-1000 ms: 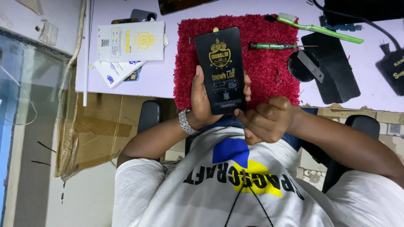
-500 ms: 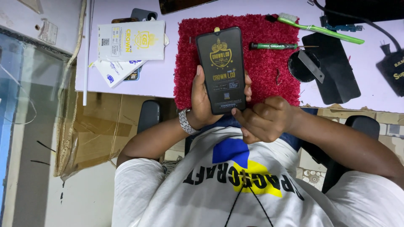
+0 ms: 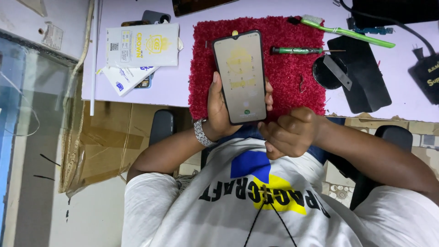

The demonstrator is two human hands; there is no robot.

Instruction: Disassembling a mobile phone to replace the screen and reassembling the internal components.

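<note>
Left hand (image 3: 219, 107) is clamped around a phone (image 3: 240, 75) — lit screen up, held over the near edge of the red mat (image 3: 292, 82). Right hand (image 3: 288, 132) is curled loosely, empty, just beside the phone's lower corner. A screwdriver (image 3: 297, 50) lies on the mat — a toothbrush (image 3: 345, 29) at its far edge.

Bright, even indoor light, soft faint shadows, pale glare washing out the phone screen (image 3: 240, 75), focus sharp throughout
</note>
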